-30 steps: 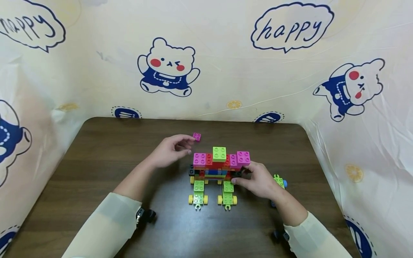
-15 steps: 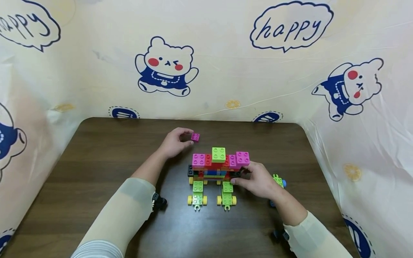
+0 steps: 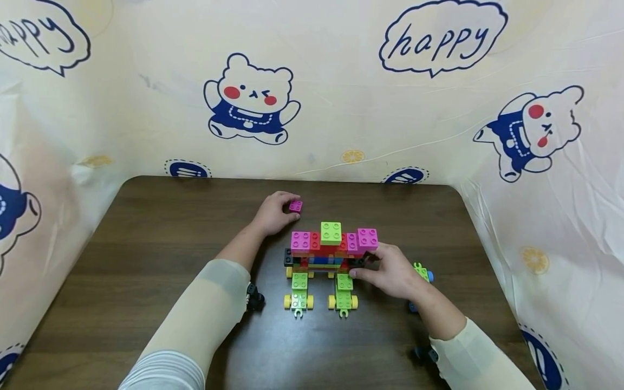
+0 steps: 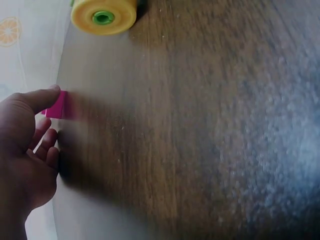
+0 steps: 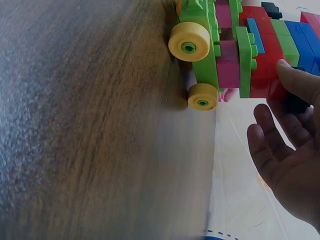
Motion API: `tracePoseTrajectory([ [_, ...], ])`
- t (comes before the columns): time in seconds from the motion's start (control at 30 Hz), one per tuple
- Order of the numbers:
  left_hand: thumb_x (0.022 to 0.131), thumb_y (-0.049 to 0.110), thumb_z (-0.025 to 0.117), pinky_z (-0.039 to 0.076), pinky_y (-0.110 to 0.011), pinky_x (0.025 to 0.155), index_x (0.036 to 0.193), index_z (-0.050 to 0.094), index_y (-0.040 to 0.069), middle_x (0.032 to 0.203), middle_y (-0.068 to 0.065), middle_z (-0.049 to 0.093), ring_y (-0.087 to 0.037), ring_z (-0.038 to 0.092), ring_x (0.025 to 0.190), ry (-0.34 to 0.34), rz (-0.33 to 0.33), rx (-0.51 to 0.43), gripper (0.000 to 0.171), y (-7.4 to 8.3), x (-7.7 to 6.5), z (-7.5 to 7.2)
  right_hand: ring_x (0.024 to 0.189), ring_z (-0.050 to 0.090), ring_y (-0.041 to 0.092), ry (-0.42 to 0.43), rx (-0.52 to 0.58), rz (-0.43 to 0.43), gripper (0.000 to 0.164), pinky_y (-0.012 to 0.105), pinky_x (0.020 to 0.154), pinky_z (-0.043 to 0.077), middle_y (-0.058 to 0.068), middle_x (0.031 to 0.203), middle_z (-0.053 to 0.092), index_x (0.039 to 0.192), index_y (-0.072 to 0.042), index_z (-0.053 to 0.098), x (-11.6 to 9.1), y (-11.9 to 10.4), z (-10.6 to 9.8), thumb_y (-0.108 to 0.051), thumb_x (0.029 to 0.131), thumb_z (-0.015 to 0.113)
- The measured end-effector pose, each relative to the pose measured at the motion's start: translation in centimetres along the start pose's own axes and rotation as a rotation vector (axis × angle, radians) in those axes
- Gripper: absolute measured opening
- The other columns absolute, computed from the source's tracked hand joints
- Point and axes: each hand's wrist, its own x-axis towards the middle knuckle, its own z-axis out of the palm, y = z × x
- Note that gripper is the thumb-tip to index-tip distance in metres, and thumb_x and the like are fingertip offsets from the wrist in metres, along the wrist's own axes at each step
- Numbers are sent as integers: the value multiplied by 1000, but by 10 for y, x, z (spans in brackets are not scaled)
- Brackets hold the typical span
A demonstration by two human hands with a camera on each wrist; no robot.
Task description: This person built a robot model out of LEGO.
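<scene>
A toy brick vehicle [image 3: 309, 252] stands on the table, built from pink, red, black, blue and lime bricks on yellow wheels [image 5: 189, 41]. My right hand [image 3: 390, 271] grips its right side at a black brick [image 5: 296, 102], with the thumb on a red brick [image 5: 267, 72] in the right wrist view. The other fingers curl loosely below. Behind the vehicle, my left hand [image 3: 274, 213] has thumb and index finger around a small magenta brick [image 3: 296, 206] on the table. The left wrist view shows the thumb against that magenta brick [image 4: 56, 105], its remaining fingers loosely bent.
A small lime and blue brick piece [image 3: 423, 272] lies right of the vehicle, partly behind the right forearm. The wooden table [image 3: 185, 233] ends at a patterned cloth [image 3: 341, 108] at the back and sides. A yellow wheel [image 4: 103, 17] shows near the left hand.
My left hand has moved right and away from me, from beside the magenta brick to around it. My right hand and the vehicle have stayed in place.
</scene>
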Motion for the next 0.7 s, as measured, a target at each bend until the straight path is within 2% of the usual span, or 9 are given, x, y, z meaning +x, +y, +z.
tracePoseTrajectory([
  [0.23, 98, 19, 74, 36, -51, 117, 136, 67, 14, 144, -14, 58, -35, 47, 137, 13, 9, 28, 39, -3, -1, -1, 113, 65, 15, -7, -4, -9, 48, 42, 92, 56, -6, 128, 71, 133, -23, 67, 2, -1, 0, -27, 89, 85],
  [0.43, 98, 21, 74, 41, -50, 112, 132, 68, 16, 137, -11, 61, -31, 54, 131, 23, 8, -6, 36, -3, -6, -5, 113, 66, 15, -12, -4, -9, 48, 43, 92, 56, -5, 128, 71, 134, -23, 67, 2, -2, -1, -27, 89, 85],
  [0.7, 97, 25, 76, 49, -50, 103, 131, 68, 16, 128, -7, 61, -27, 58, 120, 44, 17, -115, 37, 0, -28, -12, 113, 66, 16, 0, 3, -20, 50, 44, 91, 57, -4, 128, 71, 134, -21, 66, 0, -3, 0, -24, 89, 85],
])
